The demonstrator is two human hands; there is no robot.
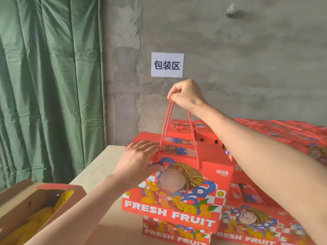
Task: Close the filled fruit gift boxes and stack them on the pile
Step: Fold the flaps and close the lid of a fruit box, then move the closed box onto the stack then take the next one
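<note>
Pinching the red rope handles (177, 124) at their top, the right hand (185, 96) is clenched around the cords, which run taut down to a closed red fruit gift box (178, 188). That box bears the words "FRESH FRUIT" and a cartoon figure on its near face, and it sits on top of another box of the same print (177, 234), at the front left of the pile (265, 218). The left hand (139, 160) lies flat and spread against the upper left edge of the held box, fingers on its top and thumb on the near face, gripping nothing. More red boxes stand behind and to the right, some with their rope handles lying loose on the lids. The pile rests on a pale table (99, 167). At the lower left an open brown carton (35, 206) shows yellow netted fruit (39, 216) inside. A white paper sign (167, 64) with black characters is stuck to the bare grey wall (247, 59), and a green curtain (49, 76) hangs to the left.
</note>
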